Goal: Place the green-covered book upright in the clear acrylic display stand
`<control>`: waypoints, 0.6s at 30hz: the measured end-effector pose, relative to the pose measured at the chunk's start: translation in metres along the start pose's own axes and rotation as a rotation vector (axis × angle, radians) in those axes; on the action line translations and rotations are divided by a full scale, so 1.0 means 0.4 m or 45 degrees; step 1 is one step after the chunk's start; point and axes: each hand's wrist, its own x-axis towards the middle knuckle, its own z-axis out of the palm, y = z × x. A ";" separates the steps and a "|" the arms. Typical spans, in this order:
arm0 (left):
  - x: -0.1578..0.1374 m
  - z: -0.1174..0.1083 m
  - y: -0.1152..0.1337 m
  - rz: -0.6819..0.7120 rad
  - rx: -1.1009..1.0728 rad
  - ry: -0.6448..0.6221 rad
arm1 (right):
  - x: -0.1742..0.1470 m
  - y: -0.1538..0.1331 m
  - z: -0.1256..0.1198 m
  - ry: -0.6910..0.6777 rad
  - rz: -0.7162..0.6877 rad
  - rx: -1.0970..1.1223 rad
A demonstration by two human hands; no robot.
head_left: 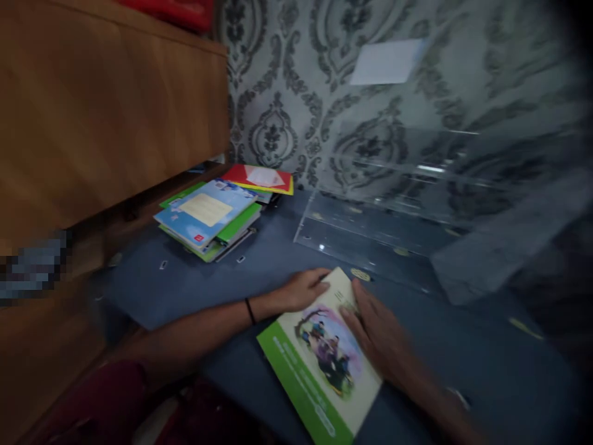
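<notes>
Open tabletop (275,247) separates the held book (319,371) from the stack's (204,213) edge.

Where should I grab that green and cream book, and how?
Probably pinch the book by its green end, coming from the near side. It's flat, cover up, and the left hand and right hand leave that end free.

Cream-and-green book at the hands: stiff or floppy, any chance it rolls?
The cream-and-green book is probably fairly stiff: its cover looks flat, with left hand and right hand on it. Its broad, straight-edged shape should make rolling unlikely.
</notes>
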 end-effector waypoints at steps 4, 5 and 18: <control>-0.001 0.011 -0.005 -0.027 -0.236 0.078 | -0.044 -0.001 -0.033 -0.052 0.079 0.016; -0.003 0.013 -0.004 -0.037 -0.293 0.087 | -0.054 -0.003 -0.038 -0.055 0.096 0.022; -0.013 0.028 0.039 -0.229 -0.579 0.438 | -0.079 -0.050 -0.087 -0.218 0.137 0.027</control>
